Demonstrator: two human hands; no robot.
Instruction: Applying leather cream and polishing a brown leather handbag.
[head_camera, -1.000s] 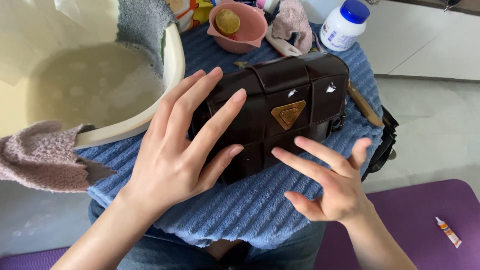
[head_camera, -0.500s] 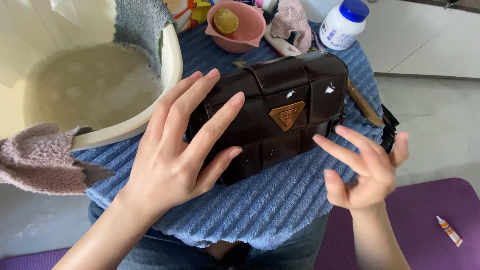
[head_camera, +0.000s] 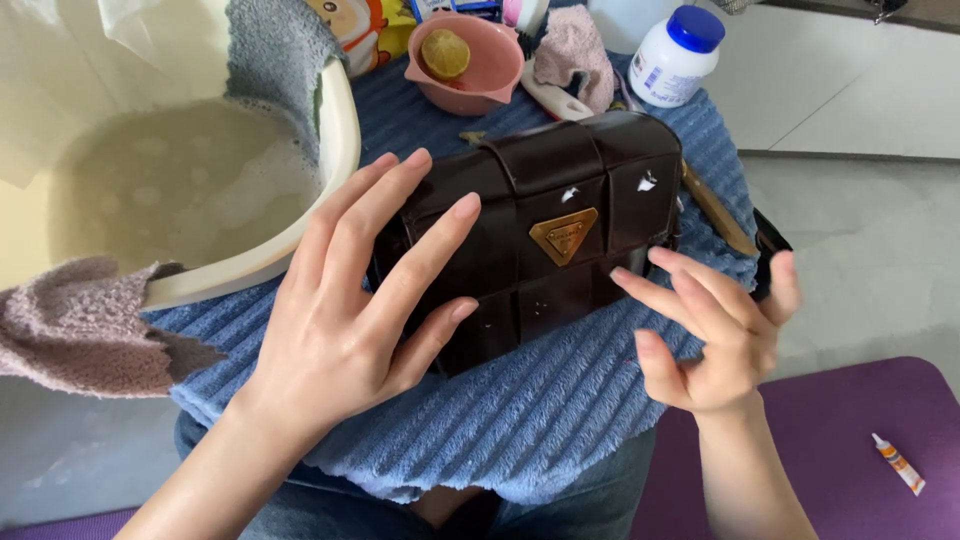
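Since earlier, right hand (head_camera: 715, 335) drew nearer the bag (head_camera: 540, 235); left hand (head_camera: 345, 310) fingers lie open on it.

White bottle (head_camera: 672, 58), blue cap, stands behind; small white-orange tube (head_camera: 897, 463) lies right.

Right hand (head_camera: 718, 338): one second earlier it lay with fingers spread against the lower front of the dark brown quilted leather handbag (head_camera: 545, 235), below the gold triangular plate. Half a second earlier it had lifted off to the bag's right end. Now it hovers beside the bag's lower right corner, fingers loosely curled, fingertips (head_camera: 660, 257) near the leather; contact cannot be told.
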